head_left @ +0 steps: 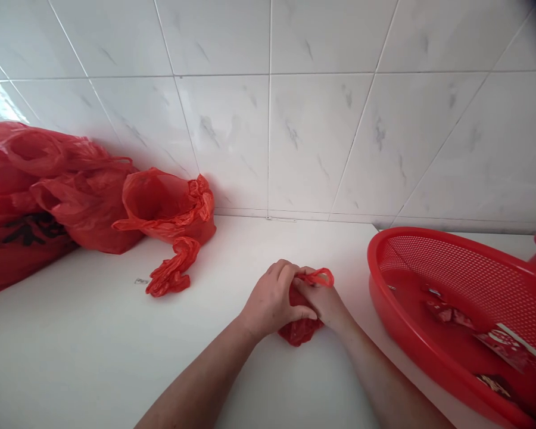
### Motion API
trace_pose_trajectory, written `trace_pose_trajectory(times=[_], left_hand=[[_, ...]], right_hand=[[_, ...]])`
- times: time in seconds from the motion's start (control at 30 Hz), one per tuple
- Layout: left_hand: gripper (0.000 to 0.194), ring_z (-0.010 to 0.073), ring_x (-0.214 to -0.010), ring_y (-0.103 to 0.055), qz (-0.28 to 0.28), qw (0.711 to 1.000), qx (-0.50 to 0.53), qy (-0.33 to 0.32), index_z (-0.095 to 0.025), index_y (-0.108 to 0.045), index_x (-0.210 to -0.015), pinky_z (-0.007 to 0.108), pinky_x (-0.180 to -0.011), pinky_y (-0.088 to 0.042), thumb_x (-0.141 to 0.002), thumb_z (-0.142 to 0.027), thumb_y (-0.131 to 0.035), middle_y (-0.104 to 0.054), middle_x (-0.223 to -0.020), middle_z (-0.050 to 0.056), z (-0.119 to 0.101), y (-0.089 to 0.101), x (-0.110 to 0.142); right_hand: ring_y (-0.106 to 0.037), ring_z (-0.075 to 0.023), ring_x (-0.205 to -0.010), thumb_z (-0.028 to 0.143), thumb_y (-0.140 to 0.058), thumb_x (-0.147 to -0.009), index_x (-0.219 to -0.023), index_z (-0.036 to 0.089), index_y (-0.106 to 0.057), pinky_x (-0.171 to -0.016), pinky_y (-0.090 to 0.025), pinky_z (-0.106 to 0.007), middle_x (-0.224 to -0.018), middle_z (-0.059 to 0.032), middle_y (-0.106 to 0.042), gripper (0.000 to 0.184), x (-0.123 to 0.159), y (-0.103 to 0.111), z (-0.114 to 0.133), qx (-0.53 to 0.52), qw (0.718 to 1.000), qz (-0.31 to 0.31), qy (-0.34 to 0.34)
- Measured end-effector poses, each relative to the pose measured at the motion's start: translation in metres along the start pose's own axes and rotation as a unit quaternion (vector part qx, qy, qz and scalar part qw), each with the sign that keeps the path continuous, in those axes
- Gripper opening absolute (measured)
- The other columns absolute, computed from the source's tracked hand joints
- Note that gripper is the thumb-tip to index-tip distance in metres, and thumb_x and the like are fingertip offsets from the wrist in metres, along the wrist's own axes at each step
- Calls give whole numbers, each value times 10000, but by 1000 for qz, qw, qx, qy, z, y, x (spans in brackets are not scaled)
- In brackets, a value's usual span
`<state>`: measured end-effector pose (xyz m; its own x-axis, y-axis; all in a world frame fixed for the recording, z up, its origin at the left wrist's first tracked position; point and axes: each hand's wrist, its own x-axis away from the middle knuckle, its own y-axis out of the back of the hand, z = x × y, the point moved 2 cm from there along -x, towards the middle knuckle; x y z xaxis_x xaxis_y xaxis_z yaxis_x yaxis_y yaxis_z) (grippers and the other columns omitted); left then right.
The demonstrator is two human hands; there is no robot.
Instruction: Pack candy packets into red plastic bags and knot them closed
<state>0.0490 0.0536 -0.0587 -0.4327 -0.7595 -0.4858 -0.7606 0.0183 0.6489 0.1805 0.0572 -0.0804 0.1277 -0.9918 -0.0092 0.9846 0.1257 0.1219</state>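
A small red plastic bag (298, 333) rests on the white tabletop, bunched up between both hands. Around its left side and top curls my left hand (272, 298), the thumb lying across the front of it. My right hand (324, 301) grips the bag from the right, its fingers partly covered by the left hand. One looped handle of the bag sticks out above the right hand. What the bag contains is hidden.
At the right stands a red perforated plastic basket (411, 316) with several small packets inside. On the left are an open red plastic bag (161, 202), a crumpled red bag (172, 271) and a pile of filled red bags (84, 208). A tiled wall (312, 149) closes off the back.
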Motion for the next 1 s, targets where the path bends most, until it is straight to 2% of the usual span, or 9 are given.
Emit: trace_pose_trajectory(times=[0.03, 0.13, 0.23, 0.37, 0.47, 0.6, 0.73, 0.87, 1.0], left_hand=[[476, 213, -877, -518, 3, 1000, -26, -4, -210, -524, -1010, 332, -719, -460, -609, -342, -744, -540, -1012, 60, 2, -1, 0], [109, 157, -754, -506, 16, 998, -52, 17, -201, -534, -803, 276, -645, -428, -785, -299, -579, -530, -877, 25, 11, -3, 0], [160, 114, -672, -485, 5, 997, 19, 80, -188, -494, -679, 236, -613, -399, -836, -220, -488, -525, -767, -9, 21, -4, 0], [63, 107, -636, -487, -28, 965, 169, 197, -207, -525, -765, 211, -564, -393, -811, -249, -529, -536, -701, -34, 30, -4, 2], [62, 119, -712, -536, -16, 947, 243, 208, -215, -587, -835, 222, -636, -435, -796, -248, -553, -572, -772, -18, 29, -4, 2], [158, 142, -848, -568, 19, 946, 270, 179, -235, -667, -892, 243, -749, -450, -810, -244, -531, -580, -909, 12, 26, -2, 1], [211, 124, -754, -550, 50, 963, 195, 180, -269, -678, -911, 225, -657, -436, -821, -244, -488, -538, -837, 0, 24, 0, 0], [193, 123, -690, -522, 53, 978, 103, 171, -223, -633, -760, 224, -583, -402, -816, -234, -449, -546, -789, -3, 21, 1, 0], [169, 134, -661, -517, 48, 977, 76, 193, -199, -537, -668, 235, -545, -387, -804, -271, -466, -566, -749, -7, 19, 0, 0]], right_hand=[[-565, -160, -734, 377, -538, -800, -805, 221, -584, -628, -431, -265, -757, 0, -604, 164, -1, 2, -2, -15, 1000, -9, -9], [-490, -110, -606, 413, -567, -795, -853, 230, -541, -550, -373, -224, -675, 33, -547, 194, -4, 6, -8, -93, 995, -1, -24], [-326, -74, -472, 361, -569, -790, -787, 206, -535, -460, -248, -208, -533, 64, -417, 159, -4, 7, -11, -160, 985, 52, -38], [-312, -66, -459, 338, -529, -786, -681, 171, -579, -475, -261, -227, -570, 31, -464, 203, -2, 7, -7, -232, 968, 90, -35], [-346, -75, -469, 429, -568, -775, -769, 185, -635, -495, -302, -232, -565, 34, -465, 253, -2, 8, -6, -263, 962, 65, -39], [-400, -83, -495, 397, -697, -689, -692, 191, -587, -509, -339, -229, -558, 41, -475, 234, -3, 7, -8, -217, 974, 47, -42], [-484, -103, -589, 308, -667, -715, -763, 209, -516, -559, -385, -233, -678, 32, -546, 187, 0, 4, -3, -143, 988, 55, -6], [-477, -107, -601, 234, -575, -739, -814, 221, -506, -552, -380, -231, -696, 40, -543, 103, 2, 2, 1, -13, 999, 42, 22], [-506, -125, -624, 199, -516, -726, -827, 236, -537, -572, -397, -247, -721, 34, -582, 110, 0, 1, 2, 100, 994, -17, 44]])
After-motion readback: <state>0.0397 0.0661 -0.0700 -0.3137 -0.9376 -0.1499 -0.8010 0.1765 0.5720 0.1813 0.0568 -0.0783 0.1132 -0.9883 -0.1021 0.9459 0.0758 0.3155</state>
